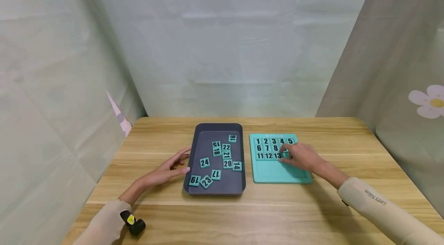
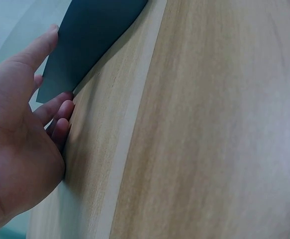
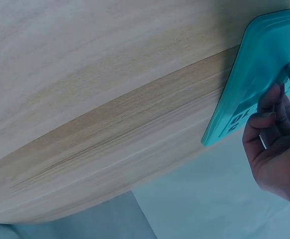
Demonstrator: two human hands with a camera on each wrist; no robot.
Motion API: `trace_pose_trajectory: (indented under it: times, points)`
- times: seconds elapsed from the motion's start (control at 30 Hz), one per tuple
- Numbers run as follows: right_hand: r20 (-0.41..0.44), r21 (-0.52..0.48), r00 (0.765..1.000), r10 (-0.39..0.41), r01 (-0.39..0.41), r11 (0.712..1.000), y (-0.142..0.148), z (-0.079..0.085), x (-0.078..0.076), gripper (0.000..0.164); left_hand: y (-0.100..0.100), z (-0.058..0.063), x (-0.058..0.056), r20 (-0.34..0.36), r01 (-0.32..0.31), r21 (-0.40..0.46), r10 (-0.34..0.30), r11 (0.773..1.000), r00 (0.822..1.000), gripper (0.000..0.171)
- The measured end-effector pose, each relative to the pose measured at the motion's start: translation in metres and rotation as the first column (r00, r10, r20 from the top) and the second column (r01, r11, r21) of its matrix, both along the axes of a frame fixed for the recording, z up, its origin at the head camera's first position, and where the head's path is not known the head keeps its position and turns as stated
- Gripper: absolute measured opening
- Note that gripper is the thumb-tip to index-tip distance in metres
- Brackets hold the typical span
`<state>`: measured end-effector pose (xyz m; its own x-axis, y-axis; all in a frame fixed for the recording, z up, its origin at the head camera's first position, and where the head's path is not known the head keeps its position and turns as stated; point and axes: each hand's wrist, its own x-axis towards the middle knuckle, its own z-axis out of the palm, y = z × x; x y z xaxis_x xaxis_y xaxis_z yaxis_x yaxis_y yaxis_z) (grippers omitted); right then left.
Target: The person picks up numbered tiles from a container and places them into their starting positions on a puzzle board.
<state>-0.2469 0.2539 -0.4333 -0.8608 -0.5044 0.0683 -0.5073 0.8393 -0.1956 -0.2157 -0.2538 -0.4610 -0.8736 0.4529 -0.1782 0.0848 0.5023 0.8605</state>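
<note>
My right hand [image 1: 302,156] is over the turquoise number board [image 1: 277,176], its thumb and index finger pinching the number 13 tile [image 1: 277,156] at the end of the third row. Part of the second row lies hidden under the fingers. In the right wrist view the fingertips [image 3: 275,93] are curled down close to the board [image 3: 256,64]. Beside the dark grey tray [image 1: 222,189], my left hand [image 1: 166,171] rests with loose fingers, the thumb at the tray's left rim. The left wrist view shows those fingers against the tray's outer wall [image 2: 92,40].
Loose numbered tiles lie scattered in the tray, among them 24 [image 1: 204,162], 23 [image 1: 206,181], 20 [image 1: 227,164] and 14 [image 1: 237,166]. Some are turned sideways or upside down. Tray and board stand side by side on a wooden table [image 1: 277,214], with cloth curtains [image 1: 236,44] around it.
</note>
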Motion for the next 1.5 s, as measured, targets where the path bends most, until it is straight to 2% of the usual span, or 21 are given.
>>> trace_pose_trajectory:
  times: [0.3, 0.53, 0.77, 1.0, 1.13, 1.3, 1.5]
  points:
    - [-0.025, 0.001, 0.999, 0.022, -0.022, 1.0, -0.008, 0.004, 0.0, 0.027, -0.001, -0.001, -0.003, -0.013, 0.01, 0.004, -0.01, 1.0, 1.0, 0.07]
    - [-0.052, -0.008, 0.994, 0.099, -0.099, 0.995, -0.028, 0.023, 0.002, 0.02, -0.003, 0.0, -0.002, -0.012, 0.018, 0.012, -0.018, 1.0, 1.0, 0.068]
    - [-0.052, -0.034, 0.99, 0.132, -0.134, 0.99, -0.053, 0.044, 0.002, 0.023, -0.002, 0.001, -0.002, -0.005, 0.013, 0.005, -0.013, 1.0, 1.0, 0.068]
    - [-0.09, -0.026, 0.976, 0.199, -0.202, 0.979, -0.076, 0.059, 0.002, 0.021, -0.001, 0.002, -0.002, -0.011, 0.007, -0.001, -0.007, 1.0, 1.0, 0.07]
    - [-0.086, -0.027, 0.969, 0.23, -0.233, 0.972, -0.092, 0.061, 0.003, 0.02, -0.001, 0.002, -0.001, -0.024, 0.012, 0.001, -0.012, 1.0, 1.0, 0.07]
    - [-0.031, -0.008, 0.967, 0.254, -0.255, 0.967, -0.116, 0.059, 0.006, 0.024, -0.001, 0.003, 0.0, -0.024, 0.017, 0.004, -0.017, 1.0, 1.0, 0.07]
    - [0.031, 0.088, 0.953, 0.302, -0.304, 0.949, -0.142, 0.049, 0.007, 0.029, 0.001, 0.003, 0.002, -0.021, 0.012, 0.003, -0.012, 1.0, 1.0, 0.07]
